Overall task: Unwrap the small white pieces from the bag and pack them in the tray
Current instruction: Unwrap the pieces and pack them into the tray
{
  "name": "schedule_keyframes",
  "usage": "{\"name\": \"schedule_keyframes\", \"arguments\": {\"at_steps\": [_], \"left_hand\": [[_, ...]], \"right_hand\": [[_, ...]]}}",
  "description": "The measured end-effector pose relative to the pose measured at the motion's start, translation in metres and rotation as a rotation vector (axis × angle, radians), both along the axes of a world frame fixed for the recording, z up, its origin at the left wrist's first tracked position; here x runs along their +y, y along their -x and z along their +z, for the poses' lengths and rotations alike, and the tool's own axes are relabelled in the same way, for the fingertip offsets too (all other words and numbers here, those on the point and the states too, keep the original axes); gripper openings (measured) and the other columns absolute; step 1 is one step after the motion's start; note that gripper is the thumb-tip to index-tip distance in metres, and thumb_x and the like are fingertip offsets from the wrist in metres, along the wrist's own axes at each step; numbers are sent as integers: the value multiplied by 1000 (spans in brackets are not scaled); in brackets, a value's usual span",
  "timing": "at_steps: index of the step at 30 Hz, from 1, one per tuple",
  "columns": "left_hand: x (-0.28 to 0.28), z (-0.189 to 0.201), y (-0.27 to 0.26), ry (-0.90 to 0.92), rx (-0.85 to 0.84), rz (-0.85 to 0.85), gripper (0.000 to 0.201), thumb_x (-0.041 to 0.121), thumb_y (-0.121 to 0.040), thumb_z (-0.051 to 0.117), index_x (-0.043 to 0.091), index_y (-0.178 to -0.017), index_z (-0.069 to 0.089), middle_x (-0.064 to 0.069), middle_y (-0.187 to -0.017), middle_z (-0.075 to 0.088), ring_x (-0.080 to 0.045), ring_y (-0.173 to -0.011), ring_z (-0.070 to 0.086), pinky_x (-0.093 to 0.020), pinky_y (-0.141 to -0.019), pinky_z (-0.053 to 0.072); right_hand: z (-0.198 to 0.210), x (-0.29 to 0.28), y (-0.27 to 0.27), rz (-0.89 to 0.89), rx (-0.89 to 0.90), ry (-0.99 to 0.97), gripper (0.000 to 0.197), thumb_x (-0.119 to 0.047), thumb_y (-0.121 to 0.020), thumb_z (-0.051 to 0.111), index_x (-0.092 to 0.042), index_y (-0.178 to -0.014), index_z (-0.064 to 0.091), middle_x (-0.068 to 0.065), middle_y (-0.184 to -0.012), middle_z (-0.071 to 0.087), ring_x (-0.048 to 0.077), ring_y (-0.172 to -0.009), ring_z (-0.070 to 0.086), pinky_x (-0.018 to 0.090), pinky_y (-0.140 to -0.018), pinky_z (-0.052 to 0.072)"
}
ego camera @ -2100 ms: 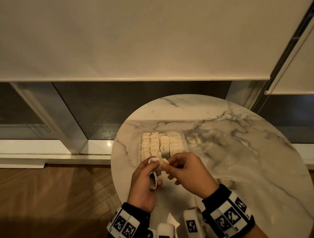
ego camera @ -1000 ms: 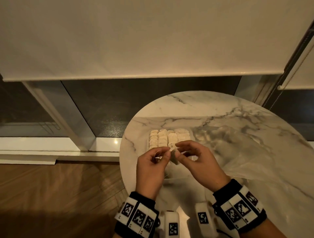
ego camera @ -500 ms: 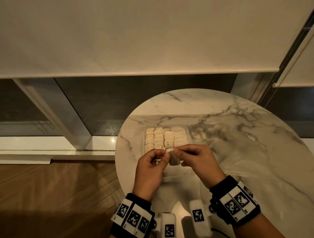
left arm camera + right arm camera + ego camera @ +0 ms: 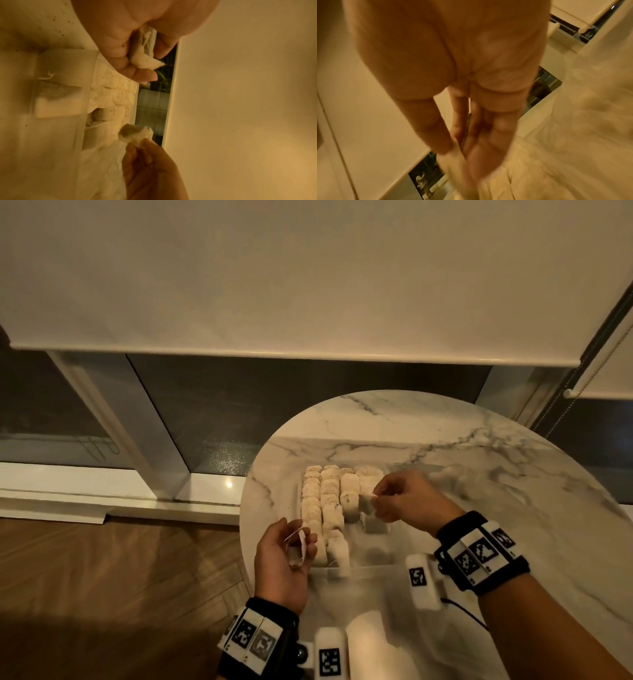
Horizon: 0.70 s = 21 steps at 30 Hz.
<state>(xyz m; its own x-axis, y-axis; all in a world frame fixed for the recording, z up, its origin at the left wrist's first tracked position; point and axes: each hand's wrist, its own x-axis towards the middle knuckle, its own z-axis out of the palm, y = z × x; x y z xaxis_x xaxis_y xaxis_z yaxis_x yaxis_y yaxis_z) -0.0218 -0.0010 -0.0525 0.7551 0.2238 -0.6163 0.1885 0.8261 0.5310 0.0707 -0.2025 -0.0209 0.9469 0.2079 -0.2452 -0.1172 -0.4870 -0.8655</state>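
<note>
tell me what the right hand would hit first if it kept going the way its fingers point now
Probably the rows of small white pieces packed in the clear plastic tray. The right hand pinches one small white piece right beside them, fingers pointing left toward the rows; depth is unclear.

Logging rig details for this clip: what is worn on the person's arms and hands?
Both hands, left hand and right hand, are bare. Each wrist carries a black band with white blocks bearing black square-pattern markers, plus a white camera unit; a thin black cable trails from the right one.
</note>
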Motion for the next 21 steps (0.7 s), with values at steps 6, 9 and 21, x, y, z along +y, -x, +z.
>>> {"name": "schedule_keyframes", "arguments": {"at_steps": [6, 9, 21], "left_hand": [[4, -5, 1, 64, -38, 33, 31, 18, -89, 42, 0, -97, 66, -17, -91, 67, -25, -72, 67, -24, -54, 54], [6, -7, 2, 87, -57, 13, 36, 9, -76, 42, -3, -101, 64, -23, -99, 62, -26, -74, 65, -24, -52, 54], [4, -9, 1, -105, -58, -36, 27, -17, -90, 47, -1, -104, 65, -19, -100, 69, -28, -94, 69, -32, -78, 53]], "right_hand": [[-4, 25, -25, 258, 142, 436, 2, -17, -88, 72, -15, -89, 73, 8, -87, 76, 15, -73, 69, 29, -67, 60], [-12, 38, -36, 320, 172, 567, 5, -18, -84, 77, -20, -83, 73, 1, -74, 70, 14, -68, 66, 32, -71, 62], [-15, 47, -64, 176, 205, 582, 4, -9, -83, 80, -10, -84, 76, 3, -59, 64, 16, -54, 62, 21, -44, 49]]}}
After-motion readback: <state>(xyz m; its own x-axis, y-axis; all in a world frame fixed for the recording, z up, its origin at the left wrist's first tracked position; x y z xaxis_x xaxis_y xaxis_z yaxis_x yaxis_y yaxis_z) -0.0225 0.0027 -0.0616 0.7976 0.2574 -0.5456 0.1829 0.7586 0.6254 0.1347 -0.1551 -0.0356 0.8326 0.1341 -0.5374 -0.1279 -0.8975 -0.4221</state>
